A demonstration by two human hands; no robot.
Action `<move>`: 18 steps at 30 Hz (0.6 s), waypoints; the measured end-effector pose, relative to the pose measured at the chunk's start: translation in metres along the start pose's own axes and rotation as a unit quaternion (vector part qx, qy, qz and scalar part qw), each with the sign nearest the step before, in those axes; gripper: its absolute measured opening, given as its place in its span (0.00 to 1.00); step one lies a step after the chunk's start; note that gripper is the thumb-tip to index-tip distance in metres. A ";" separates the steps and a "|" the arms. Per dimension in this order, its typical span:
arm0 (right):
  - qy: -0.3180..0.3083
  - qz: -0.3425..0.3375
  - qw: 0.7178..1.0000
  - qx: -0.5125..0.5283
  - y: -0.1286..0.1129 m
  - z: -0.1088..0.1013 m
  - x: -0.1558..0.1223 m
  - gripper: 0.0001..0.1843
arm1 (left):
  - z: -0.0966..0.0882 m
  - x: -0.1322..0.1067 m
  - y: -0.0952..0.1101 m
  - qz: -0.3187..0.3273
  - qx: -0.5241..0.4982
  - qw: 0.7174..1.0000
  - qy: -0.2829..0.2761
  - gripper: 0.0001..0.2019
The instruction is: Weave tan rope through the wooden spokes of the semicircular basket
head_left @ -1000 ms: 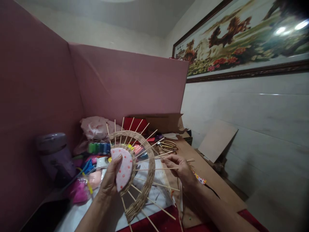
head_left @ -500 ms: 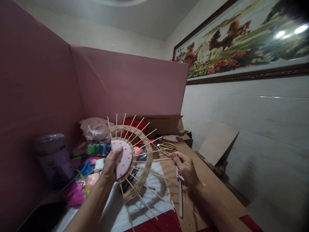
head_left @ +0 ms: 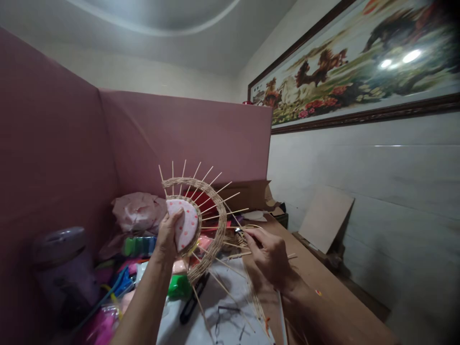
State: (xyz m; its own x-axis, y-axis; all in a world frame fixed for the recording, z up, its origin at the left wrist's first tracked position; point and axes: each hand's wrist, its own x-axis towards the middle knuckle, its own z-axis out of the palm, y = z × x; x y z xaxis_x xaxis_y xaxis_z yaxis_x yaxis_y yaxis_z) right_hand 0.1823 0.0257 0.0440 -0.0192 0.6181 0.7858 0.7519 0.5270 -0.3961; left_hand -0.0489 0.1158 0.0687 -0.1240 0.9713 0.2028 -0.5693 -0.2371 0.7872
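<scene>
My left hand (head_left: 168, 235) grips a half-round woven piece (head_left: 217, 201), thumb on its pale half-disc (head_left: 187, 224) with red spots. Thin sticks fan outward from the disc through a twisted straw-coloured band, their ends poking past it. At the right side of the piece, my right hand (head_left: 269, 254) is closed, thumb and forefinger pinching a thin strand (head_left: 234, 217) that runs up to the band. The fingertips sit close to the stick ends; exactly how they hold the strand is partly hidden.
Bags of coloured clay, one green (head_left: 179, 286), crowd the left. A black cutter (head_left: 194, 301) lies on a white sheet (head_left: 226, 282) below the piece. Gold-handled scissors (head_left: 254, 225) lie behind my right hand. Pink partitions (head_left: 187, 134) stand behind; a cardboard sheet (head_left: 326, 218) leans right.
My right hand has moved slightly left, closer to the woven band. The view has shifted, with the green clay bag and the cutter now showing more fully beneath the piece.
</scene>
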 end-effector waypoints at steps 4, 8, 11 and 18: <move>-0.006 0.003 0.999 0.031 0.002 0.003 0.002 0.10 | 0.002 0.010 0.000 0.001 0.003 1.000 -0.011 0.12; -0.033 0.005 0.994 0.100 0.006 0.007 0.001 0.10 | 0.000 0.017 -0.002 0.008 0.012 1.000 -0.014 0.12; -0.068 -0.002 0.989 0.129 0.009 0.012 -0.004 0.11 | 0.001 0.019 -0.007 -0.002 0.018 1.000 -0.016 0.13; -0.076 0.010 0.988 0.132 0.021 0.016 -0.019 0.12 | 0.003 0.020 -0.017 -0.027 0.000 1.000 0.011 0.14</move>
State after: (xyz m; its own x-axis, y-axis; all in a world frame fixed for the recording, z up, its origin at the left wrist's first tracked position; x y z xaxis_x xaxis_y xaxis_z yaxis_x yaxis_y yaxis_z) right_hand 0.1873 0.0341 0.0129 -0.1201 0.6992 0.7048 0.5556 0.6357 -0.5359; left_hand -0.0393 0.1391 0.0609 -0.1116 0.9829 0.1467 -0.5749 -0.1843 0.7972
